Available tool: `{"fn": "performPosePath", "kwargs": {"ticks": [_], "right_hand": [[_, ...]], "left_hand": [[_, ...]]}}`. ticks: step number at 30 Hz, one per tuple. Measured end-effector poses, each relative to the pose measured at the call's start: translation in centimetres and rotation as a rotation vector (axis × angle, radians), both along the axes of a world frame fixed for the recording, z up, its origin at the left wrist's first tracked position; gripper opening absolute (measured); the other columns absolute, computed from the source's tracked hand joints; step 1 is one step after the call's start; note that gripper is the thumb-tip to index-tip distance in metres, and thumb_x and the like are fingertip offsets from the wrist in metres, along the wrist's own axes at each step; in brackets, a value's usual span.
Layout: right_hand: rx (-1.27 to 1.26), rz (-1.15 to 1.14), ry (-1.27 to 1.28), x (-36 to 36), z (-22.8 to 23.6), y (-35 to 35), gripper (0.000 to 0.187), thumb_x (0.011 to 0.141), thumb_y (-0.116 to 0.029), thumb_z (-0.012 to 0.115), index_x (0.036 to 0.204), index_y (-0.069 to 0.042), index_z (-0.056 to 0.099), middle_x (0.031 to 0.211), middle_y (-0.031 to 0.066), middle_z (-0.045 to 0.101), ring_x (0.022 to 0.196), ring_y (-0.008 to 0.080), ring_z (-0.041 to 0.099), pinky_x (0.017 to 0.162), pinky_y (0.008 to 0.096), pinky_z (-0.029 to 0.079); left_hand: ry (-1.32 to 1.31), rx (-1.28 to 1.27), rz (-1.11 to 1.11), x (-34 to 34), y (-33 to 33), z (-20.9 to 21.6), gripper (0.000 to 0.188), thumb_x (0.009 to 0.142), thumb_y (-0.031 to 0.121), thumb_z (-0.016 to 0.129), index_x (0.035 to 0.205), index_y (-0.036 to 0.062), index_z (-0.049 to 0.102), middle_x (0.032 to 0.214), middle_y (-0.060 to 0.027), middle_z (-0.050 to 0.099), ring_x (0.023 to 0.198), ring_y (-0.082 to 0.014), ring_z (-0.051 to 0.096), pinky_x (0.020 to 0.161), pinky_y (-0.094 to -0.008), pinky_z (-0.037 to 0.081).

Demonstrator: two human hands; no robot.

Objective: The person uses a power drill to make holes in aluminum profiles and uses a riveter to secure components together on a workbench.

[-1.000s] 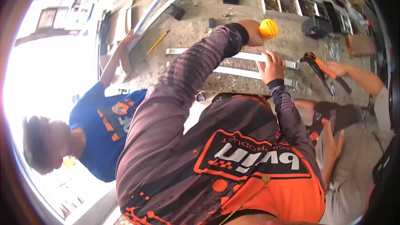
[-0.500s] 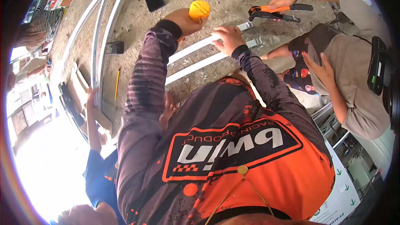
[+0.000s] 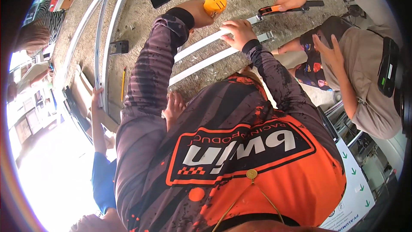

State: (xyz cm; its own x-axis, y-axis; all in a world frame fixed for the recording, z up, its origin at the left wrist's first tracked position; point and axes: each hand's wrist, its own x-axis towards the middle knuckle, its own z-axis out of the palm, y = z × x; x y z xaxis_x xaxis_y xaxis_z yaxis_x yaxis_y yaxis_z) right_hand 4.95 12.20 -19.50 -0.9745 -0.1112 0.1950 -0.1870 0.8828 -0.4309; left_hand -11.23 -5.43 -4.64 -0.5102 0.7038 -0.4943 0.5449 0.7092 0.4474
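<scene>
**White rail pinned for work**

A white metal rail lies across the concrete floor. It is pressed flat by the right hand, fingers spread so it cannot shift, while an orange-capped tool is clenched in the left hand just above it. Beside them, a co-worker's hand rests on an orange-handled tool.

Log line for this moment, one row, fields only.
left hand: grips orange-capped tool | right hand: pressing on white metal rail | co-worker's hand: on orange-handled tool at the rail's far end
</scene>
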Motion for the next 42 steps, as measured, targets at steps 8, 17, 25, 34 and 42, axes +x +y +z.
{"fn": "performPosePath", "kwargs": {"ticks": [8, 17, 25, 34, 42], "right_hand": [[-0.013, -0.047, -0.045, -0.3, -0.5, -0.5, 0.035, 0.086, -0.041, 0.075, 0.114, -0.021, 0.074, 0.121, -0.0032, 0.069, 0.121, 0.0198, 0.058, 0.109, 0.044, 0.035], [-0.052, -0.023, -0.072, -0.1, -0.1, -0.3, 0.034, 0.088, -0.038, 0.073, 0.116, -0.019, 0.073, 0.121, -0.0014, 0.069, 0.121, 0.0207, 0.057, 0.111, 0.0443, 0.033], [-0.09, -0.028, -0.047, -0.2, -0.7, 0.0, 0.033, 0.088, -0.036, 0.072, 0.116, -0.019, 0.073, 0.124, -0.0011, 0.068, 0.121, 0.0201, 0.058, 0.11, 0.0424, 0.033], [-0.011, -0.042, -0.082, -0.2, 0.1, 0.3, 0.044, 0.087, -0.042, 0.073, 0.124, -0.018, 0.068, 0.125, 0.0016, 0.068, 0.122, 0.0234, 0.058, 0.111, 0.0466, 0.034], [-0.156, -0.063, -0.075, -0.7, -0.3, -1.1, 0.068, 0.08, -0.033, 0.081, 0.137, -0.009, 0.054, 0.12, 0.005, 0.07, 0.117, 0.0287, 0.06, 0.107, 0.0474, 0.036]], "left_hand": [[-0.062, -0.019, 0.074, -0.2, -0.3, 0.6, 0.044, 0.083, 0.034, 0.07, 0.121, 0.0119, 0.07, 0.094, -0.0119, 0.075, 0.077, -0.0247, 0.072, 0.067, -0.0397, 0.06], [-0.117, 0.103, 0.143, 0.2, -1.8, 0.8, 0.04, 0.084, 0.03, 0.07, 0.115, 0.0052, 0.069, 0.083, -0.0103, 0.071, 0.065, -0.0208, 0.069, 0.057, -0.0353, 0.058], [-0.068, 0.175, 0.182, 1.9, -5.6, -0.4, 0.043, 0.081, 0.037, 0.073, 0.116, 0.0111, 0.069, 0.098, -0.0165, 0.073, 0.095, -0.0359, 0.07, 0.084, -0.0443, 0.056], [0.282, 0.368, 0.312, 4.5, -7.6, -4.6, 0.096, 0.078, 0.032, 0.086, 0.15, 0.0039, 0.03, 0.126, -0.0294, 0.061, 0.111, -0.0466, 0.065, 0.094, -0.0498, 0.054], [0.583, -0.001, 0.3, 1.3, -6.7, -12.8, 0.083, 0.082, 0.013, 0.074, 0.153, 0.0069, 0.032, 0.118, -0.0221, 0.061, 0.115, -0.0393, 0.061, 0.093, -0.0482, 0.054]]}}
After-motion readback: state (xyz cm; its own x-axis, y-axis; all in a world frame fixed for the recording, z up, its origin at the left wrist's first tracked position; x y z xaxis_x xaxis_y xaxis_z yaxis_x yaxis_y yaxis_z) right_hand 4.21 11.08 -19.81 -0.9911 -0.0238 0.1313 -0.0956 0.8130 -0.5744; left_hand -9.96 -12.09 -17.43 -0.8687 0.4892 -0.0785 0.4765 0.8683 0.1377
